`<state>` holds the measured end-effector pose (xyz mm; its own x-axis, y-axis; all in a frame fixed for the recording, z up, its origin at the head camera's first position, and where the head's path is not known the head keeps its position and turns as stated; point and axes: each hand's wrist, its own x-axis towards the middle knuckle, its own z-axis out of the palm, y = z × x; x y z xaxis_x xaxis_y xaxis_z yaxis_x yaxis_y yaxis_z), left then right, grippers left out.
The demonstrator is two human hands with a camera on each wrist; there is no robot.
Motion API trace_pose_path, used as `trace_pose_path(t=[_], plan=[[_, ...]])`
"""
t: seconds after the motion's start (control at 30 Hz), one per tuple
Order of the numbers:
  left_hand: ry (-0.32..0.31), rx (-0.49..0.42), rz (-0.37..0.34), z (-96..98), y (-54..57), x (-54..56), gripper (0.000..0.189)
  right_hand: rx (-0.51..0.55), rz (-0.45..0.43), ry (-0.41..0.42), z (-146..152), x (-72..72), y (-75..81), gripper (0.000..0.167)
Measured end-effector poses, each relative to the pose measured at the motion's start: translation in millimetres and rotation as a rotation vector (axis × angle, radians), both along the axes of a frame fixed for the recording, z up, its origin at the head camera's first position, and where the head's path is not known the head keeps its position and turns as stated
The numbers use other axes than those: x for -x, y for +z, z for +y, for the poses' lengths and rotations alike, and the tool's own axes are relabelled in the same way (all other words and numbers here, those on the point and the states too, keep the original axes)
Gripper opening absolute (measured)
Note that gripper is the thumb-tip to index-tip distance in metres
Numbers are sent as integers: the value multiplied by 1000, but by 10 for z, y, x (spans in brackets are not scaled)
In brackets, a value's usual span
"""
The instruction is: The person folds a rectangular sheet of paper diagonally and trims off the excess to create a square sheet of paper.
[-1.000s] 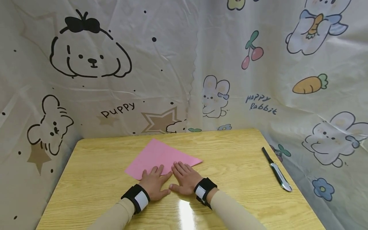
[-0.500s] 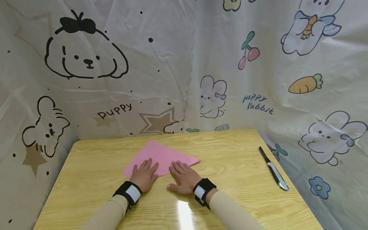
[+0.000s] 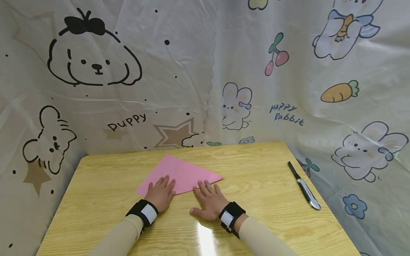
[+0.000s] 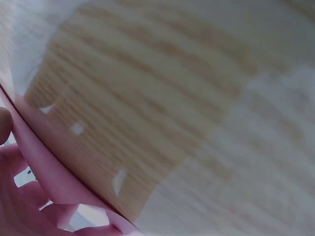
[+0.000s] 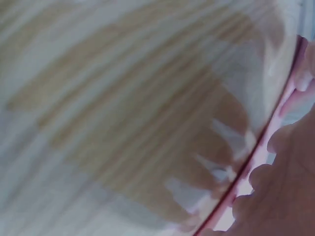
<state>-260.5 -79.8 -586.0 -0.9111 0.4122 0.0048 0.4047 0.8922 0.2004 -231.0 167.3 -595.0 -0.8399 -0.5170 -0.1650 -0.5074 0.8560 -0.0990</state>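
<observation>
A pink sheet of paper (image 3: 182, 174), folded to a rough triangle, lies on the wooden table (image 3: 105, 209) in the head view. My left hand (image 3: 160, 195) rests on its lower left part with fingers spread. At the near edge on the right, my right hand (image 3: 209, 202) touches the paper with its fingertips, its thumb lying apart on the table side. In the left wrist view the paper's edge (image 4: 54, 177) runs beneath the fingers. The right wrist view shows the paper's thin edge (image 5: 246, 162) beside the right fingers.
A utility knife (image 3: 305, 187) with black and silver parts lies near the table's right edge. A cloth curtain (image 3: 185, 71) printed with cartoon puppies, rabbits and carrots hangs behind and beside the table.
My left hand has moved left and up onto the paper, away from the right hand. The right hand has shifted slightly right, its fingers more spread. The paper stays about where it was.
</observation>
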Motion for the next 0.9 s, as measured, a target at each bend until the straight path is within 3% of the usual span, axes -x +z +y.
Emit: trace_pose_path(t=[0.13, 0.5, 0.77, 0.9], plan=[[-21, -9, -5, 1, 18, 14, 47, -25, 19, 7, 31, 48, -46, 86], [-27, 19, 2, 0, 87, 49, 52, -102, 101, 8, -14, 138, 82, 81], [-31, 33, 6, -49, 32, 17, 53, -71, 47, 31, -1, 248, -38, 85], [-38, 14, 17, -73, 62, 25, 53, -58, 51, 42, 18, 330, -109, 87]])
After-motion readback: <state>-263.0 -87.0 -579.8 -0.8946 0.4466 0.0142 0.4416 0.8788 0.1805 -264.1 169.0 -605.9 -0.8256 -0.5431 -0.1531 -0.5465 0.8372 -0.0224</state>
